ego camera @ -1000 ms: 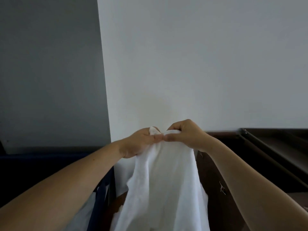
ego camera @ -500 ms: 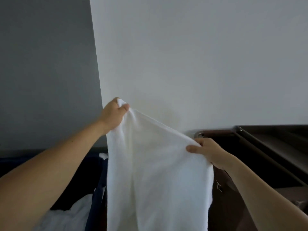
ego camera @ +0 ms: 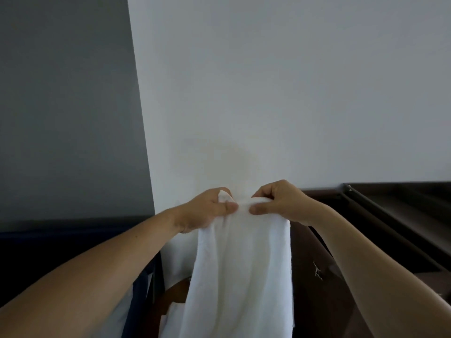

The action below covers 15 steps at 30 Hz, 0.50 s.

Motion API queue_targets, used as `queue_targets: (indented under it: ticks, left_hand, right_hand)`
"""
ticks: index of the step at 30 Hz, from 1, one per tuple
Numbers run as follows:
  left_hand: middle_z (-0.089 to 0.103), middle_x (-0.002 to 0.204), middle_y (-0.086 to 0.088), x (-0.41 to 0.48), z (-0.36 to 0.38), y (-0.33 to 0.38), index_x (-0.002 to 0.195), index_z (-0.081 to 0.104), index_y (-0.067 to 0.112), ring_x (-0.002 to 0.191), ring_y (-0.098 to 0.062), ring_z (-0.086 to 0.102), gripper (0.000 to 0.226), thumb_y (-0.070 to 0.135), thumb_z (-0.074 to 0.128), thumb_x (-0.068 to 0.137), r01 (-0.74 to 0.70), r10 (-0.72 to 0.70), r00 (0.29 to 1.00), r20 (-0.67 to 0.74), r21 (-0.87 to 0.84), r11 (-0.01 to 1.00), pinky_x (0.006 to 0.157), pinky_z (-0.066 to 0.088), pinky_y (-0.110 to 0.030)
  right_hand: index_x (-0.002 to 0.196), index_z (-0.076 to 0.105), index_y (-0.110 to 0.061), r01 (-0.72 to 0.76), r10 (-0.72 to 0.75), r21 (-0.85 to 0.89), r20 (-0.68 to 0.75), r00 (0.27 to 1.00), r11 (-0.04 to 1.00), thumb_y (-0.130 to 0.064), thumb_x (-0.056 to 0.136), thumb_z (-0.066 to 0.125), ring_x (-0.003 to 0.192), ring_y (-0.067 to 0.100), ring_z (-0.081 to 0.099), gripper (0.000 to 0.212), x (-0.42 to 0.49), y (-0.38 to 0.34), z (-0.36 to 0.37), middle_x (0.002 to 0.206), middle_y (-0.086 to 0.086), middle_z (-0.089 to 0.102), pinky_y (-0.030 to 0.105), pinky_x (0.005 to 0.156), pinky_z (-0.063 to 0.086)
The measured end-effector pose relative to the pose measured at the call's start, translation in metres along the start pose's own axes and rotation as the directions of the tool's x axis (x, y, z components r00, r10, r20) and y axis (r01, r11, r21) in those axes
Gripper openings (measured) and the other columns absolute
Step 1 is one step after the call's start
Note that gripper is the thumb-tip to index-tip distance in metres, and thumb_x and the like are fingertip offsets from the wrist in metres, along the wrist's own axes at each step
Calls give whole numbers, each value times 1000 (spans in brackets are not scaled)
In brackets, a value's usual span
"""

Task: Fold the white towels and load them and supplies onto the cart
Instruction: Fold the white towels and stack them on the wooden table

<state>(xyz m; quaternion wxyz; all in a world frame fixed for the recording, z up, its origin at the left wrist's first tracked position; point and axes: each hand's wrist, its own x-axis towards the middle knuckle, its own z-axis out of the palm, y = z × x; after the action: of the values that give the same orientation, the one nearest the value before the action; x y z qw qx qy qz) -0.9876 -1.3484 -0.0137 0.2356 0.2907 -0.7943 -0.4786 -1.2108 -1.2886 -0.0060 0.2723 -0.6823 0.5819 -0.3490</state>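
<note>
Towel (ego camera: 241, 269), soft, light & limp, hangs folded; both hands, left (ego camera: 207, 211) & right (ego camera: 280, 203), pinch its top edge, likely best hold.

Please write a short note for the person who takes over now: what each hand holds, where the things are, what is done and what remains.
The left hand and the right hand each pinch the top edge of the white towel, thumbs almost touching.
The towel hangs down before the wall, between the blue bin and the dark cart.
Done: apparently one lengthwise fold.
Left: finish folding, place it on the cart, then other towels and supplies.
</note>
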Motion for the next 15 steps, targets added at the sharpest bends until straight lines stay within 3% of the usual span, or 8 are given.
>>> queue_targets:
  ticks: [2,4,7,9,12,15]
  left_hand:
    - [54,72,1,4,-12,1,87,56,10,59,-5,55,12,15,62,96,-58,58,986,-158,7,998,52,43,-16]
    - [53,72,0,9,-37,1,85,55,11,65,-13,52,14,16,61,96,-83,91,948,-306,39,996,56,44,-20]
    - [56,79,-4,17,-73,-12,87,55,11,73,-20,55,15,21,58,97,28,43,869,-494,135,990,66,48,-28]
    - [60,86,-3,17,-80,-28,94,59,10,85,-25,59,13,23,59,97,149,-5,847,-532,228,962,75,49,-33]
    - [61,113,12,12,-51,-40,122,62,20,104,-9,59,27,27,62,96,121,-58,970,-234,266,956,76,45,-12]
    - [52,140,20,6,-13,-25,134,58,25,119,5,55,39,31,61,96,24,-26,999,48,35,999,93,44,-11]
  right_hand:
    - [73,73,-33,-57,57,-17,9,998,998,-33,76,84,68,8,68,11,-5,15,2,73,-5,71,21,61,53]
    - [68,71,-33,-109,109,3,-25,994,994,-33,78,82,63,6,65,15,-12,30,-2,68,-9,68,21,59,49]
    - [71,72,-24,-118,128,82,-128,983,990,-26,79,82,66,15,64,13,-22,46,-17,69,-4,69,32,66,52]
    - [82,74,-13,-102,128,160,-161,979,982,-26,78,83,74,26,69,16,-26,46,-25,81,7,74,41,75,56]
    - [82,72,-10,-76,94,154,-115,989,985,-37,67,84,72,23,68,33,-18,28,-22,79,10,71,37,70,54]
    - [80,70,-8,-36,35,-13,-22,999,999,-34,72,83,67,15,60,30,-4,4,-4,72,4,63,32,64,48]
